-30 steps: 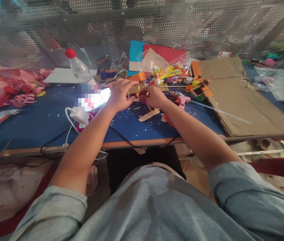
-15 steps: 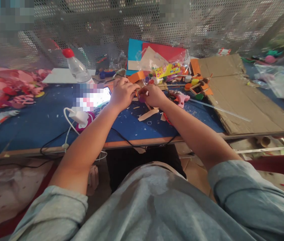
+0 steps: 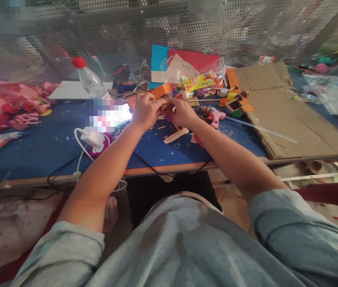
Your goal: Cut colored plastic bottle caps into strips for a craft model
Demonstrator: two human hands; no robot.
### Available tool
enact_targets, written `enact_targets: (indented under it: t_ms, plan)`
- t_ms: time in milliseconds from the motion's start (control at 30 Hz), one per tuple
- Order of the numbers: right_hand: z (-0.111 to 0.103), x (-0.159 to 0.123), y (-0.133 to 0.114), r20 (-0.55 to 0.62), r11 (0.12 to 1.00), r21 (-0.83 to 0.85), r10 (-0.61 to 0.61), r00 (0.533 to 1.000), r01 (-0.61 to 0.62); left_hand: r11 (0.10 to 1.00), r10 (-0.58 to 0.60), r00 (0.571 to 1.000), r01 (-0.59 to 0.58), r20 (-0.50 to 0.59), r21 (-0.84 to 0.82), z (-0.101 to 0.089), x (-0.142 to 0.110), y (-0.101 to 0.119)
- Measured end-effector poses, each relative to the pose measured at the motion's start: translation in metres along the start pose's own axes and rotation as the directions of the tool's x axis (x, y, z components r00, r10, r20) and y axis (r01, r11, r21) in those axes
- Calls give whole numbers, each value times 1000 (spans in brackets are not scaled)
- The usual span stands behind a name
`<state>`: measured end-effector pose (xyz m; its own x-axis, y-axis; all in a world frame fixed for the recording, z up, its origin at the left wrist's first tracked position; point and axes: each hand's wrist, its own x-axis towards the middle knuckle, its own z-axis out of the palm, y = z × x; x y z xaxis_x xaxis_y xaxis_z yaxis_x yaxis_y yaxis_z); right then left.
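My left hand (image 3: 147, 111) and my right hand (image 3: 183, 113) meet over the middle of the blue tabletop, fingertips almost touching. Both are closed in a pinch. Between them is something small, mostly hidden by the fingers; a bit of purple (image 3: 167, 116) shows under the right fingertips. Below the hands lie cut strips of tan card (image 3: 176, 136). A pink glue gun (image 3: 216, 117) rests to the right of my right hand. Just left of my left hand is a lit phone (image 3: 124, 113). Behind the fingers sits an orange block (image 3: 161, 91).
A red-capped bottle (image 3: 92, 81) stands at the back left, near a purple power strip (image 3: 106, 140) with a white plug. Pink cut pieces (image 3: 10, 103) pile up at far left. Flattened cardboard (image 3: 294, 123) covers the right side, a clear glue stick (image 3: 264, 130) partly over it.
The view has shifted very slightly. My right fingers have turned a little, and the small white patch seen at their tips no longer shows. Both hands stay together in the same place.
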<state>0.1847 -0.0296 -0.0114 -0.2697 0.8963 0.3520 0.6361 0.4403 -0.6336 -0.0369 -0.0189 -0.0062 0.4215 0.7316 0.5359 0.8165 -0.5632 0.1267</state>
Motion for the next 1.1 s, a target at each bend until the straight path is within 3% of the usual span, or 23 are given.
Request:
enact_targets:
  t_ms: [433, 833, 1100]
  plan:
    - [4, 2, 0, -3, 1000, 9, -20, 1000, 20, 999, -37, 996, 35, 78, 34, -11, 1, 8]
    - [2, -2, -7, 3, 1000, -14, -8, 1000, 8, 999, 36, 999, -36, 22, 1, -2, 1, 2]
    - [-2, -4, -7, -3, 1000, -16, 11, 1000, -11, 1000, 9, 1000, -9, 17, -4, -4, 0, 4]
